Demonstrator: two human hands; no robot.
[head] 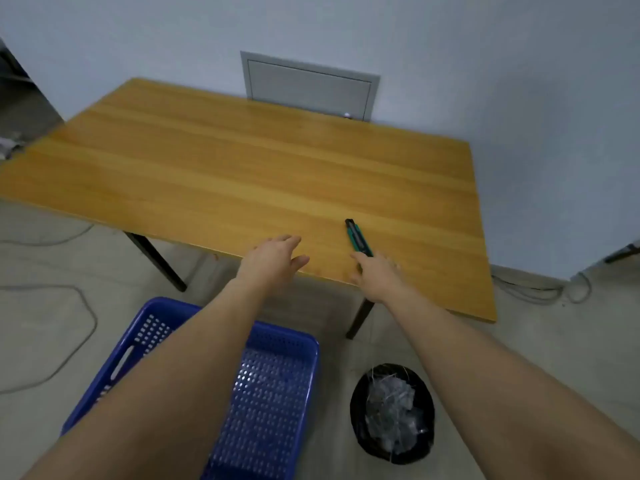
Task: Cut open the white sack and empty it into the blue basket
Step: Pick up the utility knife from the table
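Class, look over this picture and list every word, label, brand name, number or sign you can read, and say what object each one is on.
None: no readable text shows anywhere in this view.
Utility knife: green and black, no brand or marking legible.
Blue basket: perforated plastic only, no label seen.
Black bin: crumpled clear plastic inside, no print readable.
Grey wall panel: plain, no sign.
Wooden table: bare wood grain, no markings.

Both forearms are bare to the frame's edge, and the left hand (273, 259) and right hand (375, 277) wear nothing.
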